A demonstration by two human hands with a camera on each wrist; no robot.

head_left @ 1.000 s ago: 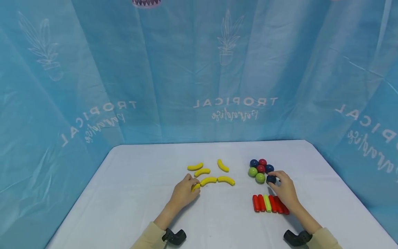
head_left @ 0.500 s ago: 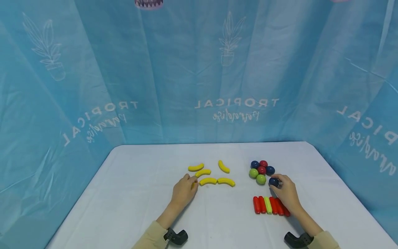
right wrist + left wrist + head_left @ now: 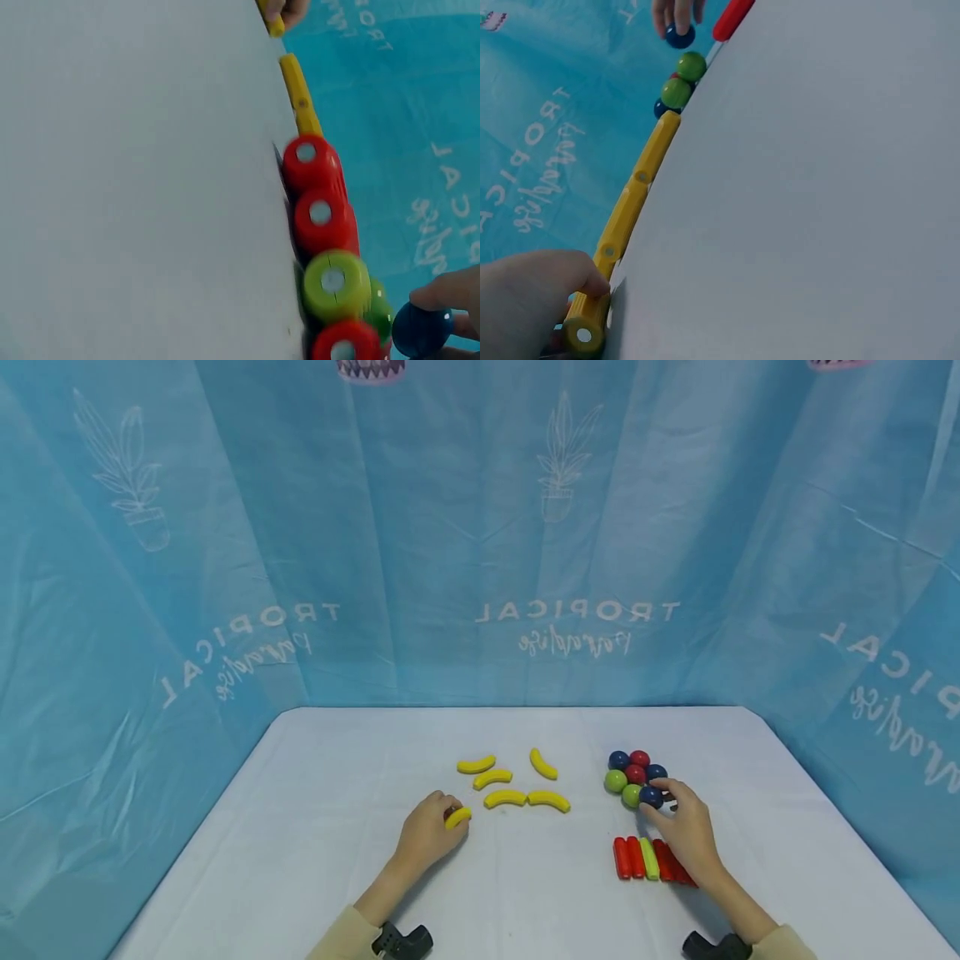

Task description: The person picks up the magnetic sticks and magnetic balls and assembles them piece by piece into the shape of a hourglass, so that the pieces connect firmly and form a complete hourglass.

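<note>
My left hand (image 3: 431, 828) holds a small yellow toy banana (image 3: 458, 817) between thumb and fingers at the left of the table. Its hollow end (image 3: 583, 335) faces the left wrist view. Several other toy bananas (image 3: 492, 778) lie to the right of it and behind. At the right, my right hand (image 3: 684, 827) pinches a dark blue ball (image 3: 422, 330) between thumb and fingertips. That ball sits close beside a green ball (image 3: 632, 795), at the front of a cluster of red, green and blue balls; whether they touch I cannot tell.
In front of the balls lies a row of red sticks (image 3: 622, 858) with one yellow-green stick (image 3: 649, 858) among them; my right hand and wrist overlap its right end. A white table (image 3: 360, 760) spreads beneath everything, with a blue printed curtain (image 3: 420, 527) around its back and sides.
My left hand has drawn the banana leftward and nearer to me, away from the other bananas. My right hand has shifted the blue ball right, then back left beside the green ball.
</note>
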